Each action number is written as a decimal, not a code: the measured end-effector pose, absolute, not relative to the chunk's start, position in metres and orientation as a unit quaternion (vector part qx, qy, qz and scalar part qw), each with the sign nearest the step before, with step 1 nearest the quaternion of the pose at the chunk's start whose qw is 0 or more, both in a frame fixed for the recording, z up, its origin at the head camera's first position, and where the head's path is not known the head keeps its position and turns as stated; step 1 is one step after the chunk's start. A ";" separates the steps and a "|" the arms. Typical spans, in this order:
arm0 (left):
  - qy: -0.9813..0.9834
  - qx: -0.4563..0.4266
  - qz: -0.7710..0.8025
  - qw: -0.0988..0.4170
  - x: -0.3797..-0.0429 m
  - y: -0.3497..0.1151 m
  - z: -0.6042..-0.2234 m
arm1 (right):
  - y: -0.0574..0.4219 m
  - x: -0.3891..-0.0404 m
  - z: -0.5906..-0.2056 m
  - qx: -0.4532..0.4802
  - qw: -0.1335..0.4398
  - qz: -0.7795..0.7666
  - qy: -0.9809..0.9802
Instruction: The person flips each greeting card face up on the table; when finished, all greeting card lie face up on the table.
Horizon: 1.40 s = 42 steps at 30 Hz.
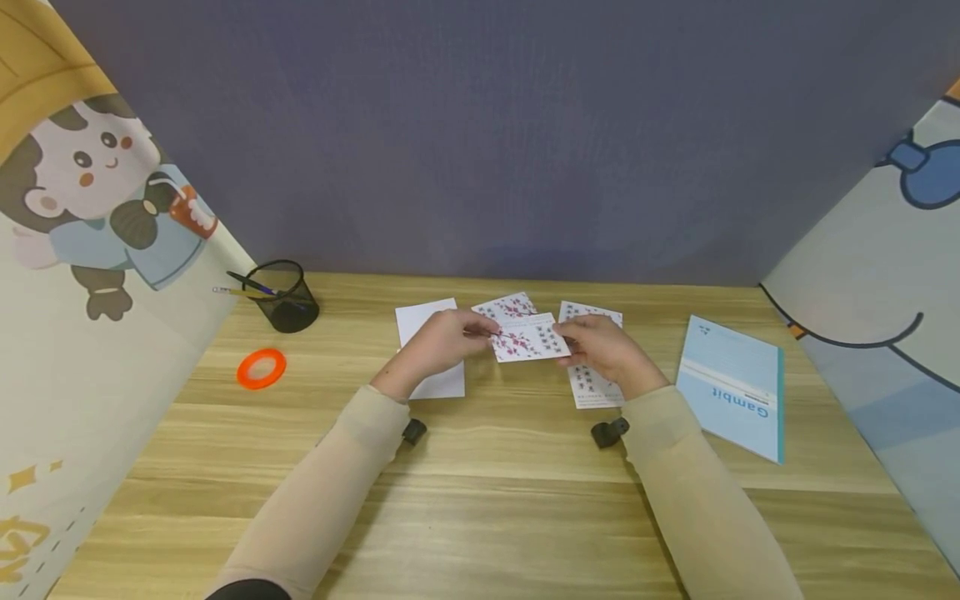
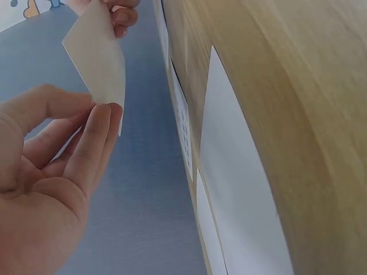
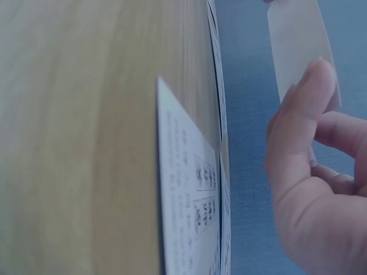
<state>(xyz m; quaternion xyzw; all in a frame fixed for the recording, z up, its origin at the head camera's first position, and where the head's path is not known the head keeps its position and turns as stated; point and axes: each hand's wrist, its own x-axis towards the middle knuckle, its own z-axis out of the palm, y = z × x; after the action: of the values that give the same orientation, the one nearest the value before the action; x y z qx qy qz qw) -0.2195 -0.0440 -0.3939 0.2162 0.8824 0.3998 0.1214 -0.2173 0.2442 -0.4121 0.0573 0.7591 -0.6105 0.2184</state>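
Both hands pinch one card (image 1: 525,340) printed with pink blossoms and dark characters, raised above the table. My left hand (image 1: 441,340) grips its left edge between thumb and fingertips. At the opposite edge, my right hand (image 1: 603,350) holds the corner in the same way. The left wrist view shows the plain back of the card (image 2: 96,51). Behind it lies another blossom card (image 1: 501,305), partly covered in the head view. White blank cards (image 1: 442,385) lie under the left hand, and character-printed cards (image 1: 596,392) lie under the right.
A light blue notebook (image 1: 727,392) marked "Gambit" lies at the right. At the left are a black mesh cup (image 1: 292,304) with pens and a pencil, and an orange ring (image 1: 261,369), like a tape roll. A grey-blue panel (image 1: 495,150) stands along the table's far edge.
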 end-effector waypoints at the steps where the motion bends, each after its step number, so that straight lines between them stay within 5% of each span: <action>1: 0.884 0.216 0.398 0.119 -0.219 -0.044 -0.393 | 0.244 -0.217 -0.412 0.056 0.217 -0.610 0.760; 28: 0.886 0.131 0.432 0.107 -0.213 -0.034 -0.398 | 0.237 -0.211 -0.409 0.027 0.202 -0.554 0.807; 42: 0.888 0.137 0.403 0.172 -0.216 -0.032 -0.402 | 0.232 -0.206 -0.404 0.013 0.197 -0.475 0.857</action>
<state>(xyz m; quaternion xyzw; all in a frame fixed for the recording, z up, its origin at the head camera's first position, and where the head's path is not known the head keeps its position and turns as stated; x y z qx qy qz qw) -0.2161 -0.0323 -0.4023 0.1369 0.8882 0.4034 0.1723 -0.2058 0.2324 -0.4043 0.0132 0.8572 -0.4755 0.1974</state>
